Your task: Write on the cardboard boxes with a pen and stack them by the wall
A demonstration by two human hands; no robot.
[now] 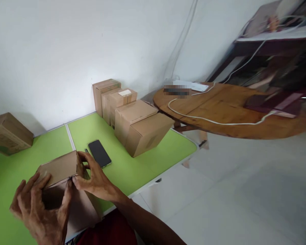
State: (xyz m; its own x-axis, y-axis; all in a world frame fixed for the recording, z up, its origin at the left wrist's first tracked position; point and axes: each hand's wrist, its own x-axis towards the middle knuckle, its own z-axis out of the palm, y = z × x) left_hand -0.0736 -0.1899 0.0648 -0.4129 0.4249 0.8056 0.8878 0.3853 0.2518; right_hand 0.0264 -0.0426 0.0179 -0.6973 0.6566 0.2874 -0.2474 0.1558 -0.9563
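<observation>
A brown cardboard box (63, 180) lies at the near edge of the green table (148, 160). My left hand (40, 207) grips its near left side, fingers wrapped over the top edge. My right hand (94, 178) holds its right corner, thumb and fingers pinching the flap there. A black phone (99, 153) lies flat just beyond my right hand.
Several closed cardboard boxes (140, 127) stand in a row at the table's far side by the white wall. Another box (9, 134) sits at far left. A round wooden table (226, 109) with a white cable stands to the right, over a pale tiled floor.
</observation>
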